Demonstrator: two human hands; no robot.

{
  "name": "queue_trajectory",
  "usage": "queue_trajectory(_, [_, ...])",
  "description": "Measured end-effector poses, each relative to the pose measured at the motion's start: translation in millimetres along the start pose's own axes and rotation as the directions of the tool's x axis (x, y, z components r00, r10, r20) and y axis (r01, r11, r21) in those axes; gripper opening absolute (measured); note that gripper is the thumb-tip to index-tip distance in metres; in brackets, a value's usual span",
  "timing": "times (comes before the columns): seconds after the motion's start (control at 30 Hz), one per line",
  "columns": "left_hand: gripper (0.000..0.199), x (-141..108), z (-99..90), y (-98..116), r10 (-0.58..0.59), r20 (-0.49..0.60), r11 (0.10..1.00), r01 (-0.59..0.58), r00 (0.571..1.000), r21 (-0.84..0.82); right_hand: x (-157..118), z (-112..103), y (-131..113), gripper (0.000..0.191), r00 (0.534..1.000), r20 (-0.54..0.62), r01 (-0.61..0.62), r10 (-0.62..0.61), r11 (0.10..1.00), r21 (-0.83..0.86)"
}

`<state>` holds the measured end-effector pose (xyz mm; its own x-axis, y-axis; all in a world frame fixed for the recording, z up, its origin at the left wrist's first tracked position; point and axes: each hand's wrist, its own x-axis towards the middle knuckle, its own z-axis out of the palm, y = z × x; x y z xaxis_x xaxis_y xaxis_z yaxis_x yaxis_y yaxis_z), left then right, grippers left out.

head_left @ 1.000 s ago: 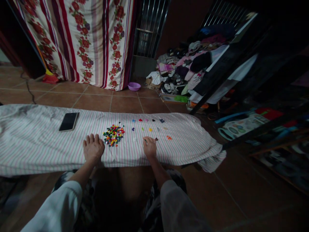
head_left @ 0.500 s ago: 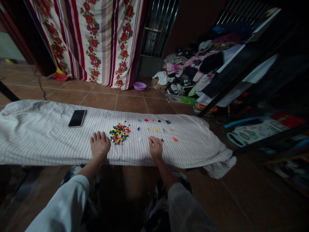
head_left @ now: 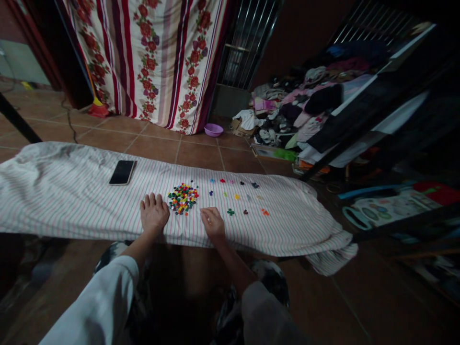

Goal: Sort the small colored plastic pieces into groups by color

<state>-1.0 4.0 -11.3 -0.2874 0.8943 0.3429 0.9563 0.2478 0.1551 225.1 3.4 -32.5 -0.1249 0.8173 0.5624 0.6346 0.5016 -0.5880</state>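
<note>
My left hand (head_left: 154, 212) lies flat on the striped cloth (head_left: 89, 211) with its fingers spread, just left of a heap of small multicoloured pieces (head_left: 182, 198). To the right of the heap, my right hand (head_left: 213, 224) is low over the cloth, its fingertips drawn together; anything between them is too small to make out. Beyond and beside it lie little colour groups in rows, among them dark green pieces (head_left: 230, 212), brown pieces (head_left: 245, 212), orange pieces (head_left: 265, 212), yellow pieces (head_left: 236, 196) and red pieces (head_left: 222, 180).
A phone (head_left: 122, 172) rests on the cloth at the left. Past the far edge, a purple basin (head_left: 213, 130) stands on the tiled floor near a flowered curtain (head_left: 165, 62). Clothes (head_left: 287, 105) are piled at the back right, behind a dark slanting bar.
My right hand has moved left, uncovering the dark green pieces and now covering the spot where white pieces lay. My left hand stays flat. The view has shifted slightly.
</note>
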Motion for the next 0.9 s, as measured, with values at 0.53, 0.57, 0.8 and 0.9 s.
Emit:
queue_trajectory(0.53, [0.049, -1, -4.6, 2, -0.002, 0.01, 1.0, 0.001, 1.0, 0.013, 1, 39, -35, 0.014, 0.982, 0.168, -0.055, 0.086, 0.982, -0.183])
queue_trajectory(0.57, [0.049, -1, -5.3, 2, 0.0, 0.006, 1.0, 0.0, 1.0, 0.015, 0, 39, -35, 0.014, 0.982, 0.17, -0.051, 0.083, 0.982, -0.181])
queue_trajectory(0.8, [0.047, -2, -14.8, 5, 0.009, 0.016, 0.999, -0.01, 1.0, 0.03, -1, 35, -34, 0.019, 0.985, 0.129, -0.099, 0.111, 0.991, -0.094])
queue_trajectory(0.9, [0.046, -2, -17.2, 5, 0.02, 0.017, 0.999, -0.021, 1.0, 0.049, -1, 32, -32, 0.019, 0.984, 0.123, -0.127, 0.13, 0.992, -0.027])
